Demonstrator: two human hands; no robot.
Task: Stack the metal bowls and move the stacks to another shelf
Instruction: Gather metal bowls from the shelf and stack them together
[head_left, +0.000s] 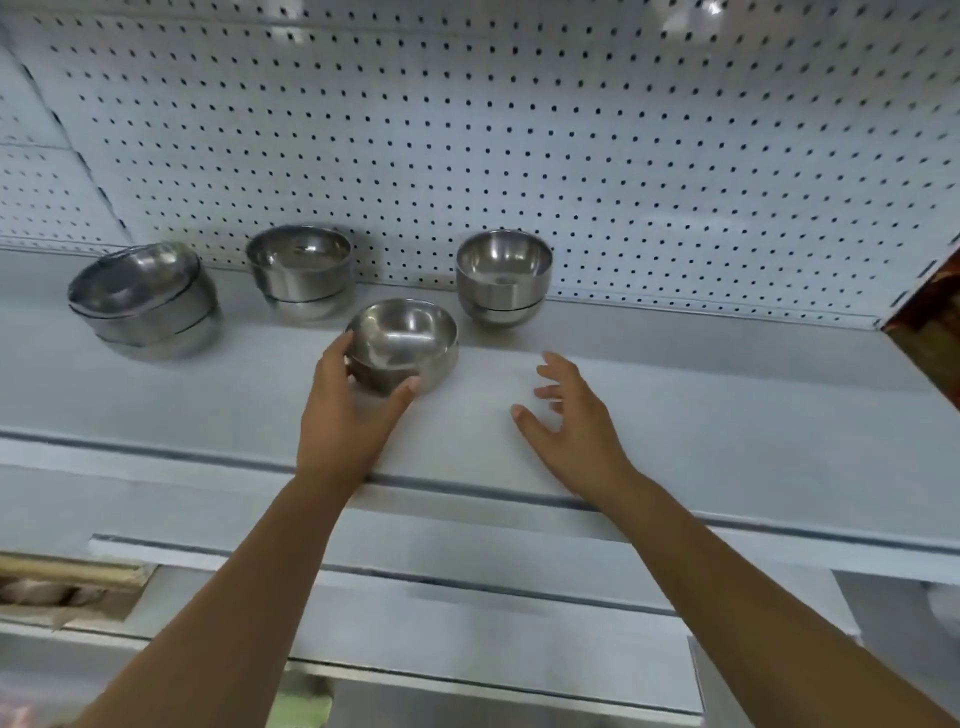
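Gripping a lone metal bowl (402, 340) at mid-shelf (675, 374) in the curled thumb and fingers of the left hand (345, 415), hovering the empty, spread right hand (571, 415) at three o'clock, and facing the two-bowl stack (503, 275) at one o'clock, nearer the right.

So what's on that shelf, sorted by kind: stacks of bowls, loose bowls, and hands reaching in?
Stacks of metal bowls: 3 (left stack, middle stack, right stack)
Bowls on their own: 1, the single bowl gripped by the left hand
Hands: 2, the right hand open
Total: 6
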